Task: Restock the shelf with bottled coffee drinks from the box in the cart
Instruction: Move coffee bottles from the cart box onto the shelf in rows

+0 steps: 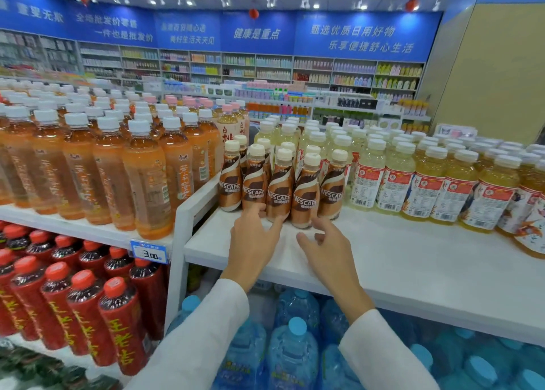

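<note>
Both arms wear long white sleeves (206,339) (plain, loose-cuffed), leaving the left hand (253,239) and right hand (327,251) bare.

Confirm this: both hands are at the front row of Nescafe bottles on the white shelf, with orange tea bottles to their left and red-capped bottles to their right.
One detail is wrong. The head view shows pale yellow bottles with white caps to the right of the Nescafe bottles; the red-capped bottles sit on the lower shelf at left. The rest stands.
</note>
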Motion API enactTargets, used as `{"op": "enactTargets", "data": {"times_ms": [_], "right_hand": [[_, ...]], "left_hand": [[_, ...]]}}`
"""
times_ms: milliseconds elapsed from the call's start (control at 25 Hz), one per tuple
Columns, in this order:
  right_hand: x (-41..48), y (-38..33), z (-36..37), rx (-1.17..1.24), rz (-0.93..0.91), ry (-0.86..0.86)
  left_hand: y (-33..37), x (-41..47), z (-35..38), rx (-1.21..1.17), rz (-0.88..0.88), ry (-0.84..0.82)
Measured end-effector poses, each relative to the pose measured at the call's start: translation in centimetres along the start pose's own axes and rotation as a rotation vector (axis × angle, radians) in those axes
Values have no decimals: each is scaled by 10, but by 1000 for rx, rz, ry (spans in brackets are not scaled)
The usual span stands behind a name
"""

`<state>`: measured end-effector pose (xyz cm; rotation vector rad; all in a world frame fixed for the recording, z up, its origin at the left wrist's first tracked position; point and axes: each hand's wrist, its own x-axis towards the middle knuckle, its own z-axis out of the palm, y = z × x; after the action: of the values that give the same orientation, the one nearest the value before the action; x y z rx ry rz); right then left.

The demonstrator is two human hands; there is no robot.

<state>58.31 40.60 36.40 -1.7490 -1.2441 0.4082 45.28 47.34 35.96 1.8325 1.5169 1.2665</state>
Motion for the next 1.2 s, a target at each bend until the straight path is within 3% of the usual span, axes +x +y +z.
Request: {"op": "enactTargets", "data": {"times_ms": [160,360,600,760,960,1200], "right_hand": [[-47,-1,-8,31,-78,-53],[-107,6,3,146,-195,-185],[-191,15,82,261,-249,-465],[-256,20,152,249,-135,-851],[-319,22,233,153,-44,-1143],[-383,22,306,-100,-10,-1342]], "left_hand": [[-11,-49,-27,-3,-39,38],[-50,-132,-71,-9,-124,219],[-136,-261,-137,18,-465,419],[-190,-345,-180,36,-720,585],[-238,-421,-220,-69,-956,745],[-310,-500,-256,-146,-1239,809]]}}
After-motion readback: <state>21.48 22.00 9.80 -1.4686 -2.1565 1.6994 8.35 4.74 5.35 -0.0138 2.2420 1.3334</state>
